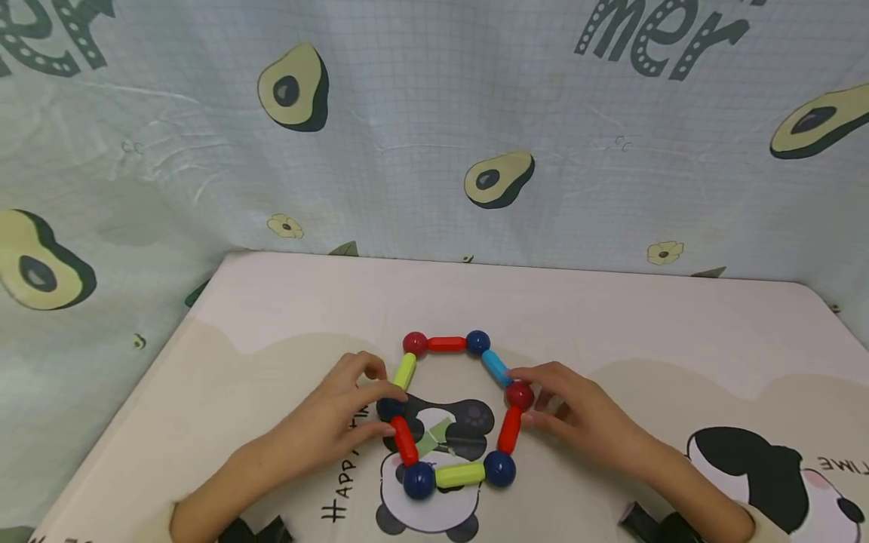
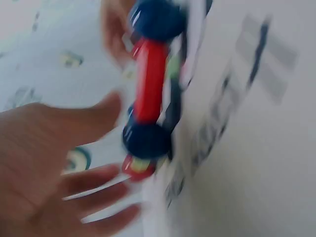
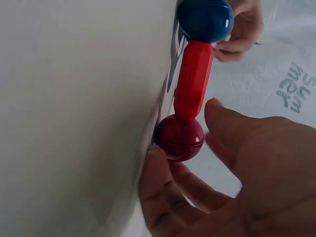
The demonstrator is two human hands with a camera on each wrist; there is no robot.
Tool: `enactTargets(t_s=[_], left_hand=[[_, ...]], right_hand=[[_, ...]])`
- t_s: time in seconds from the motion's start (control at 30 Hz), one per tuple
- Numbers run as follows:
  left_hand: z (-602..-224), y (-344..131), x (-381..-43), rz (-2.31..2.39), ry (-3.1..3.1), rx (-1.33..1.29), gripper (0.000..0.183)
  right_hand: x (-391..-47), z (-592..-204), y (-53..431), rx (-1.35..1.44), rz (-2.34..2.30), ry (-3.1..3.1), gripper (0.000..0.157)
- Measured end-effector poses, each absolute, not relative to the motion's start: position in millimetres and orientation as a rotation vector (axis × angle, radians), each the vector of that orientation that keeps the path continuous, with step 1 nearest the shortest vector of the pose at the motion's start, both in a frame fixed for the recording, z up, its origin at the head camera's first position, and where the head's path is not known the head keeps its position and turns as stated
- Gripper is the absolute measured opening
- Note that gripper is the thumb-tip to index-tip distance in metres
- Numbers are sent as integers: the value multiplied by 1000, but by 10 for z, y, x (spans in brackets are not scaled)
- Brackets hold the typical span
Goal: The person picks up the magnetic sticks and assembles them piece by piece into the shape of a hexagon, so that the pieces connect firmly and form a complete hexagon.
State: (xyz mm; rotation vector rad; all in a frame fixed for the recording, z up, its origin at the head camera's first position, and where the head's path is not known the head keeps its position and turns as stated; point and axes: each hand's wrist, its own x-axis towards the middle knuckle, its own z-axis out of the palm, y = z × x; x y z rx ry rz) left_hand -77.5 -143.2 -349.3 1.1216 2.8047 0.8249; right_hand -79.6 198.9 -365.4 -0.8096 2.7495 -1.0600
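Observation:
Several magnetic balls and rods form one ring on the table; the yellow-green rod (image 1: 459, 474) lies on its near side. My left hand (image 1: 349, 403) is at the ring's left side, around a dark blue ball (image 2: 147, 140) and a red rod (image 2: 151, 81). In the left wrist view its thumb and fingers are spread apart, blurred, with a gap beside the rod. At the right side, my right hand (image 1: 577, 407) holds a red ball (image 3: 179, 138) between curled fingers and thumb. The thumb tip is close beside the attached red rod (image 3: 193, 79).
The light tabletop (image 1: 543, 309) bears printed pandas and lettering; one panda print (image 1: 428, 498) lies under the ring. Behind the table hangs a pale curtain (image 1: 407, 113) with avocado prints. Dark objects (image 1: 655, 524) show by both forearms at the bottom edge.

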Motion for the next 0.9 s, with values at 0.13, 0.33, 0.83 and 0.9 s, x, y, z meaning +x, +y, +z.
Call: enactTargets(t_s=[0.13,0.33,0.83,0.9], left_hand=[[-3533,-1518,-895,785,2663,1139,41],[-3603,-1452,-1035,745,2606,1223,37],[-3609,-1312,-1127,695,2574,1227,37],[-3620,-1310,-1135,692,2571,1238,37]], right_hand=[[-807,-3667,2009,-920,-865,2743,41],[-832,-3647,2059,-906,-743,2729,38],[-844,-3654,2220,-998,-808,2695,35],[-841,-3652,2227,-992,-802,2695,35]])
